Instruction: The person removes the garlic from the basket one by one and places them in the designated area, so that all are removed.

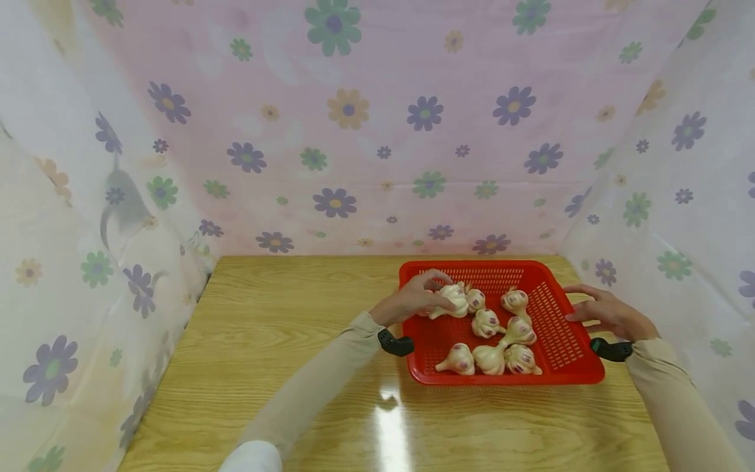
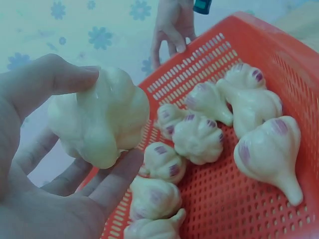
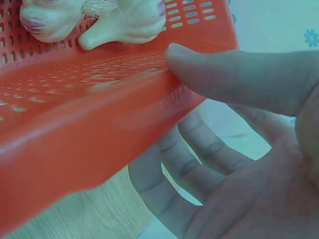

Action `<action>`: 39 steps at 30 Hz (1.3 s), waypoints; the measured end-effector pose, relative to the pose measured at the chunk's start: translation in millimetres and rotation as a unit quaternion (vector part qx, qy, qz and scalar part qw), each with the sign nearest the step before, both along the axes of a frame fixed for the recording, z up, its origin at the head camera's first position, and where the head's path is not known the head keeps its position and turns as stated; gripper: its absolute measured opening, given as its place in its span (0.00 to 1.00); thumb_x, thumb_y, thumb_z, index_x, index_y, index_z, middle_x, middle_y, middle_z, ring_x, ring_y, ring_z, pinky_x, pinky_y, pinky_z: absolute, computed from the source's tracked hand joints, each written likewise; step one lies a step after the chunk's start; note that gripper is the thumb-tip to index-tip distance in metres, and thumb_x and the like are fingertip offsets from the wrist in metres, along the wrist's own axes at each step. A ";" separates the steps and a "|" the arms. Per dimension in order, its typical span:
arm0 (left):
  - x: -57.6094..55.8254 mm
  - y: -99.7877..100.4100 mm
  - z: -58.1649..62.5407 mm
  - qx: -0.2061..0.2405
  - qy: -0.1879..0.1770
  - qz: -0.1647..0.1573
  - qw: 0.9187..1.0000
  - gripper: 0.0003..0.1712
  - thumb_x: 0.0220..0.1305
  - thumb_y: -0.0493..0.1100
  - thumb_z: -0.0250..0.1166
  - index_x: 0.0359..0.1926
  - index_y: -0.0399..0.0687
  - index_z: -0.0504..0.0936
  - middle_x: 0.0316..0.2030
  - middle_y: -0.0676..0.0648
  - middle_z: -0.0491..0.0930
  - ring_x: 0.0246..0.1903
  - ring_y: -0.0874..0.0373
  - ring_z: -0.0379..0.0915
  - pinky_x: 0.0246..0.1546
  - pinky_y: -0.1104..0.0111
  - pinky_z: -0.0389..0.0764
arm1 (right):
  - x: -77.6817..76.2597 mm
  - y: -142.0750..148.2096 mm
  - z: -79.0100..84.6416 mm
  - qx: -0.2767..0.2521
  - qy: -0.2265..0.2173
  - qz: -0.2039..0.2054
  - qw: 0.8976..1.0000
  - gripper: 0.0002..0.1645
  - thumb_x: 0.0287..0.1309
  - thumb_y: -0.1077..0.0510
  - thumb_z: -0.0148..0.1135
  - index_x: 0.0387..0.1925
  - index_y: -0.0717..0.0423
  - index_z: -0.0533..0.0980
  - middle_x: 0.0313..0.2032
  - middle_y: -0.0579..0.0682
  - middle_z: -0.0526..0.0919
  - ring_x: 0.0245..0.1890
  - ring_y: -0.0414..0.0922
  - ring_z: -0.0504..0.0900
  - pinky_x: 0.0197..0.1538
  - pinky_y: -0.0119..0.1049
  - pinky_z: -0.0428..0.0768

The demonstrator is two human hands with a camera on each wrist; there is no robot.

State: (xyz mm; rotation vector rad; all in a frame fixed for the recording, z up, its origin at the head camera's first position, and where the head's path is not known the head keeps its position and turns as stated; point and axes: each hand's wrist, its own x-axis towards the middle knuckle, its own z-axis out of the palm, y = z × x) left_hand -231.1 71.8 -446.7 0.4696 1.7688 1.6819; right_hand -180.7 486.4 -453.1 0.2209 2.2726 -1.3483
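Left hand [image 1: 415,297] is grasping one garlic bulb [image 2: 107,119], thumb on one side, fingers curling round the other, and I'm holding it over the left part of the red basket [image 1: 501,379], above the bulbs lying there. Right hand [image 1: 613,316] is gripping the basket's right rim, thumb resting on the edge, fingers curling underneath. The basket is sitting on the wooden table [image 1: 283,328], towards my right. Progress: I'm judging this as mid-handling, one bulb being secured and its release not yet done. The other garlic bulbs [image 1: 487,323] are lying inside the basket, none of them being gripped: some are bunching near the front edge, one is sitting towards the right at the back, others are lying near my left fingers. At least eight are showing besides the held one; my left hand is partly blocking that back corner, so I may be missing another. What's left, as I'm reading it: placing this bulb and letting go, then freeing the rim.
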 end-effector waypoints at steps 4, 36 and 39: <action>0.9 -12.5 1.2 0.018 0.014 0.013 1.000 0.26 0.53 0.41 0.73 0.52 0.55 0.72 0.51 0.44 0.71 0.31 0.55 0.70 0.29 0.65 0.74 | 0.0 1.0 -1.8 0.001 0.002 -0.003 1.000 0.48 0.59 0.58 0.63 0.70 0.64 0.45 0.51 0.65 0.76 0.43 0.53 0.81 0.45 0.55 0.79; -16.1 -90.2 -43.6 0.140 0.026 0.137 0.980 0.28 0.58 0.27 0.64 0.58 0.33 0.64 0.50 0.39 0.67 0.41 0.53 0.73 0.37 0.65 0.79 | 2.9 -13.5 10.1 0.052 0.014 0.000 0.999 0.49 0.58 0.57 0.64 0.69 0.69 0.45 0.48 0.66 0.76 0.40 0.51 0.81 0.43 0.55 0.79; -14.8 -94.3 -44.4 0.138 0.018 0.145 0.980 0.30 0.58 0.28 0.64 0.60 0.32 0.63 0.51 0.39 0.67 0.41 0.54 0.72 0.38 0.65 0.78 | 3.5 -13.5 10.4 0.051 0.015 0.000 0.999 0.48 0.59 0.58 0.63 0.69 0.69 0.45 0.48 0.65 0.76 0.40 0.51 0.81 0.43 0.55 0.80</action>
